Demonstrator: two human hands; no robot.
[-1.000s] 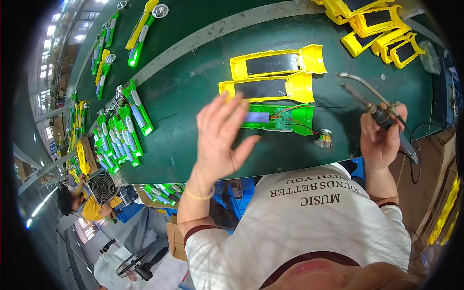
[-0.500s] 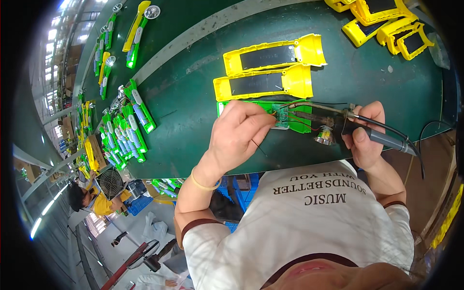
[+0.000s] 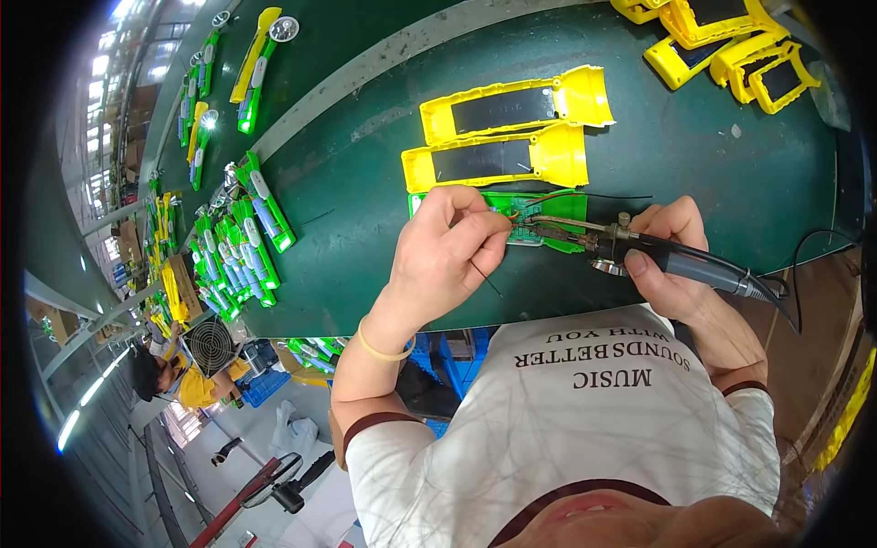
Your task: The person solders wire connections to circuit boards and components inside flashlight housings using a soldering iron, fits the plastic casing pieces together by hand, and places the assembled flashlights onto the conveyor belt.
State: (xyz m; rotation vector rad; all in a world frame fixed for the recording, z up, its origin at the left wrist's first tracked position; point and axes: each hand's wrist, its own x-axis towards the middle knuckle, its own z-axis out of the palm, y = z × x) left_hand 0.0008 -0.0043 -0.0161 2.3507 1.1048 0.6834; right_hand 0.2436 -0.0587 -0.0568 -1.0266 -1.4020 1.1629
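A green flashlight half-shell [image 3: 568, 203] lies on the bench with a small green circuit board and thin coloured wires inside. My left hand [image 3: 449, 242] covers its left part, thumb and forefinger pinched on a thin wire near the board; a dark wire end pokes out below the fingers. My right hand [image 3: 671, 247] is closed round a soldering iron [image 3: 699, 268] with a thin metal feed tube along it. The iron's tip reaches the board beside my left fingertips. Partly behind the iron sits a shiny round reflector [image 3: 607, 267].
Two yellow shells [image 3: 504, 157] with dark panels lie just beyond the work. More yellow shells [image 3: 722, 46] are piled at the far right. Several green flashlight halves [image 3: 239, 247] are heaped at left. The iron's black cable [image 3: 797, 306] trails right. Another person [image 3: 187, 379] is at far left.
My right hand has moved left with the soldering iron, bringing its tip up to my left fingertips and covering more of the reflector. My left hand has barely shifted.
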